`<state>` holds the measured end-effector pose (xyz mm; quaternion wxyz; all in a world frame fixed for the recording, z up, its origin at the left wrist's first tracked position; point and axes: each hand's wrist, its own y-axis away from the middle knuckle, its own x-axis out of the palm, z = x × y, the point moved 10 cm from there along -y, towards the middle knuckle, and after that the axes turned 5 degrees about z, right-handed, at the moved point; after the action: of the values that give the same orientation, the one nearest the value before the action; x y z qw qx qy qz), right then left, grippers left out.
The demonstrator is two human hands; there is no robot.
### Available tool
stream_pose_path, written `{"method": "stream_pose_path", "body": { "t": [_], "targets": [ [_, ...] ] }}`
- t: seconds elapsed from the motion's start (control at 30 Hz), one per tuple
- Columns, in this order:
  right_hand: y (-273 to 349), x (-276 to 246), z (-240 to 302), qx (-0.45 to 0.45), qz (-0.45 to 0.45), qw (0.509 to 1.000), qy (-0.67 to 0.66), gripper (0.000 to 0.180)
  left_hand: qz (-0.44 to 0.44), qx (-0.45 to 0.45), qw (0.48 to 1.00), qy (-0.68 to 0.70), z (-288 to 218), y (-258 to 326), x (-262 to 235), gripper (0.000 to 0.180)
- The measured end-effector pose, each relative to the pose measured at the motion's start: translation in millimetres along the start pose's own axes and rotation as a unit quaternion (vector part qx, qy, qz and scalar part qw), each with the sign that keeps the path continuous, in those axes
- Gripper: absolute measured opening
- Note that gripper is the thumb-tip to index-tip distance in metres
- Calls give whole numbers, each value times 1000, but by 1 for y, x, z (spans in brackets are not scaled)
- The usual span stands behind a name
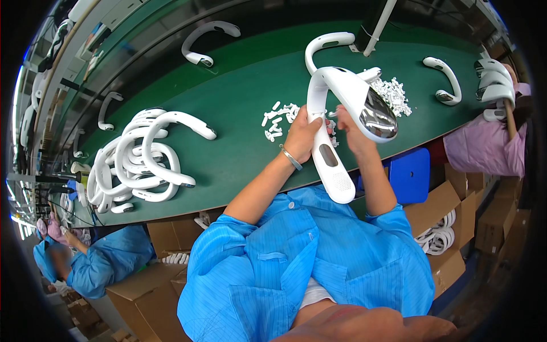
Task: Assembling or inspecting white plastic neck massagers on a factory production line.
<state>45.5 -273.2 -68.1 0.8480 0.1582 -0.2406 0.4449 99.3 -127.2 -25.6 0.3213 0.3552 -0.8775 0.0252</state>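
My left hand (302, 137) is closed around the inner curve of a white U-shaped neck fan (336, 181). One broad end, with a grille of small holes, hangs toward my chest; the other, with a glossy dark panel, rises to the right. My right hand (353, 132) is beside it, partly hidden by that broad end. Its fingers are pinched at what looks like a small white plastic piece. Behind my hands lie a loose scatter of small white plastic parts (273, 122) and a denser pile of the same parts (393, 96).
Many neck fans are heaped (142, 151) on the green table (228, 102) at left. Single fans lie farther back, one near a metal post (379, 28). A blue stool (410, 175) and an open carton (450, 228) stand at right. Co-workers sit at both sides.
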Motion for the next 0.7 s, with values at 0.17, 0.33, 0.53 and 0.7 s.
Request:
{"method": "stream_pose_path", "body": {
  "t": [0.17,0.33,0.53,0.7],
  "targets": [
    [35,84,37,1,27,976,218,7,24,35,999,9,-4,5,9,38],
    [36,97,44,-34,68,984,160,7,27,96,994,31,-16,15,20,42],
    [22,52,4,72,108,968,216,34,67,141,986,-65,-18,18,22,38],
    [34,39,15,-15,36,982,187,30,35,202,962,-179,-45,36,39,33]
  ]
}}
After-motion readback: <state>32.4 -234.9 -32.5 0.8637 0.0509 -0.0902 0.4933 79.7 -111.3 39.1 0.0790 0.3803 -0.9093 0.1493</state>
